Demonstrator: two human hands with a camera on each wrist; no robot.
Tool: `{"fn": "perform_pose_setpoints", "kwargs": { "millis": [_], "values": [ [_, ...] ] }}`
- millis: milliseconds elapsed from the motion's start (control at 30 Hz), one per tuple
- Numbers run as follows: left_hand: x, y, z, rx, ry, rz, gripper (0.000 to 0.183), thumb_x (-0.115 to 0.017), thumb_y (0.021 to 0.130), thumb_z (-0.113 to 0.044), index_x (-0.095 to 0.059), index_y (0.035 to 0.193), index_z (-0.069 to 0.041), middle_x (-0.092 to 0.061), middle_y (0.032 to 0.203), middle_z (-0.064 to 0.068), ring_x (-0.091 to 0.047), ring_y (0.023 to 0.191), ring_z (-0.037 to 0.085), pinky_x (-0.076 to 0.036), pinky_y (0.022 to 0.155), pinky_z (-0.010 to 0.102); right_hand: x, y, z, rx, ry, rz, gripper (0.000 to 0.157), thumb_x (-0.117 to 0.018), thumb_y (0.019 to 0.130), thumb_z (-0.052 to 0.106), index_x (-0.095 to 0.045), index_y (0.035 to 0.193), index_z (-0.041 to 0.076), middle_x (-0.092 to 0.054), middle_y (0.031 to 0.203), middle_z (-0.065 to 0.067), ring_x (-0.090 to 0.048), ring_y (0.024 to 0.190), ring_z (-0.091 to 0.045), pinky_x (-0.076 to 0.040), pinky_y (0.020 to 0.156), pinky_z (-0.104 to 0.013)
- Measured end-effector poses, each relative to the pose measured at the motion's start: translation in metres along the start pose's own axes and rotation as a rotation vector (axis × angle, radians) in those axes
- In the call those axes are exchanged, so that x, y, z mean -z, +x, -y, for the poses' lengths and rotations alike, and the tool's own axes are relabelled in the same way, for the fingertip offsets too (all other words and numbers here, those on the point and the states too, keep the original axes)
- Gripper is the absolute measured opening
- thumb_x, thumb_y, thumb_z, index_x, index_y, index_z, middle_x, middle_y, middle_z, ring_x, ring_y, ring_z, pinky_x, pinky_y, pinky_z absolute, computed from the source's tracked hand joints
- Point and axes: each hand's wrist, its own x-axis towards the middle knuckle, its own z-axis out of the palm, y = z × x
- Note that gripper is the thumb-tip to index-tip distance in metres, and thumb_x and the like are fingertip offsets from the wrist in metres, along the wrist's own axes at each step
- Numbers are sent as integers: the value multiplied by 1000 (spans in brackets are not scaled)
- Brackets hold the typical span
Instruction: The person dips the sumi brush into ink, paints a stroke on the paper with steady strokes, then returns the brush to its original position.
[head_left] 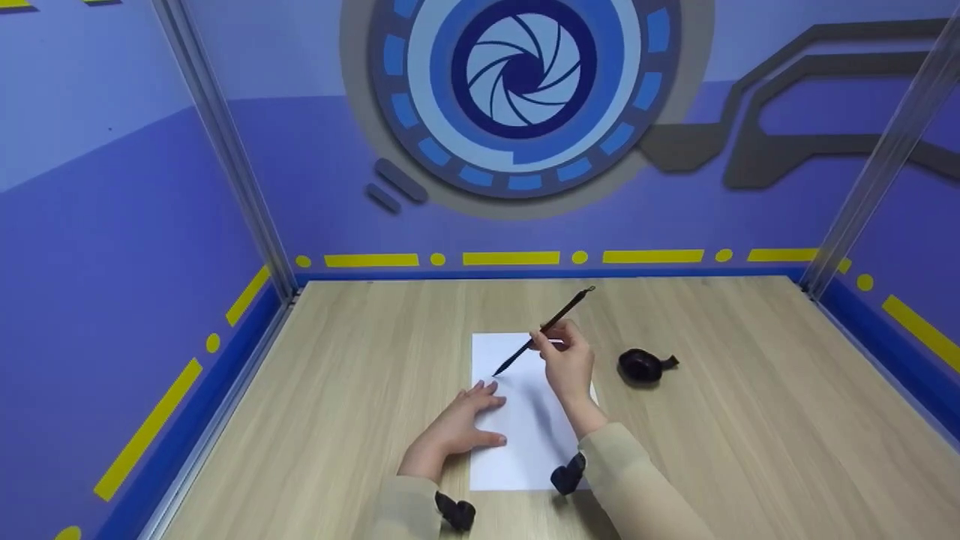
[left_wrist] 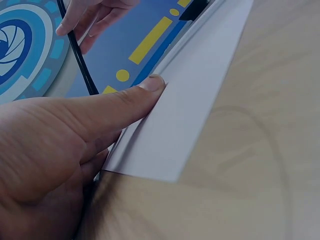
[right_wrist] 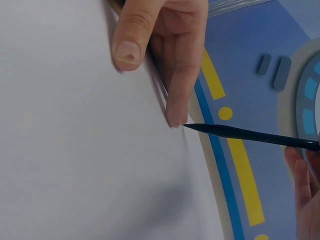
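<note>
A white sheet of paper (head_left: 517, 461) lies on the table. My left hand (head_left: 459, 426) rests on its left edge, thumb and fingers spread; in the left wrist view the thumb (left_wrist: 135, 102) extends over the paper. My right hand (head_left: 571, 367) pinches a dark writing brush (head_left: 567, 309) above the sheet. The brush slants, its pointed tip down to the left, near the left fingertips. In the right wrist view the brush tip (right_wrist: 200, 127) appears beside a left fingertip; whether it touches the paper I cannot tell. Part of the left hand's underside is hidden.
A small black round dish (head_left: 641, 367) with a stubby handle stands right of the paper. The wooden table (head_left: 337, 390) is bounded by blue printed walls (head_left: 300, 172) at the back and both sides. Black devices (head_left: 568, 475) are strapped at both sleeve cuffs.
</note>
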Motion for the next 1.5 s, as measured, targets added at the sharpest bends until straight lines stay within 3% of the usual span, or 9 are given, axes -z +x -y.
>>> {"fn": "perform_pose_setpoints", "kwargs": {
  "millis": [133,267,567,867,1133,1267,1500],
  "values": [
    [-1,0,1,-5,4,2,66,-83,86,-25,-59,143,-4,-41,164,15,-26,158,37,-15,132,57,0,-1,0,6,-16,13,16,-75,92,3,-66,102,-5,-76,94,-22,-78,75,-30,-57,61,-16],
    [-1,0,1,-11,4,2,66,-83,86,-25,-59,143,-4,-41,164,14,-26,158,37,-15,132,57,1,0,-4,22,-44,23,15,-76,92,5,-67,101,-2,-76,92,-17,-77,73,-20,-59,64,-16],
    [0,1,3,-21,17,1,66,-84,85,-25,-60,142,-3,-41,164,15,-26,158,38,-16,131,59,0,0,-6,93,-102,29,14,-78,90,6,-69,99,1,-76,86,-16,-78,74,-27,-61,68,-16],
    [0,0,0,-18,23,-3,65,-84,85,-25,-60,142,-3,-42,164,14,-27,157,39,-17,131,59,2,0,-4,100,-138,36,13,-77,91,6,-69,100,1,-75,87,-18,-78,77,-31,-57,69,-11],
    [0,0,1,-2,12,0,66,-83,86,-26,-59,143,-4,-41,164,14,-26,158,37,-16,132,58,5,1,-4,106,-169,48,15,-75,92,6,-67,102,-1,-76,89,-16,-78,77,-28,-62,70,-19],
    [0,0,1,9,12,0,66,-83,86,-27,-59,143,-5,-41,165,13,-25,158,36,-16,132,58,7,1,-4,97,-191,53,12,-75,93,7,-68,102,3,-76,91,-14,-78,79,-26,-64,72,-23],
    [0,-1,1,-4,2,-6,66,-83,86,-26,-59,143,-4,-41,164,14,-26,158,38,-17,131,59,13,2,-3,99,-215,50,13,-76,92,8,-69,102,3,-76,89,-13,-78,77,-25,-62,71,-22]
  ]
}}
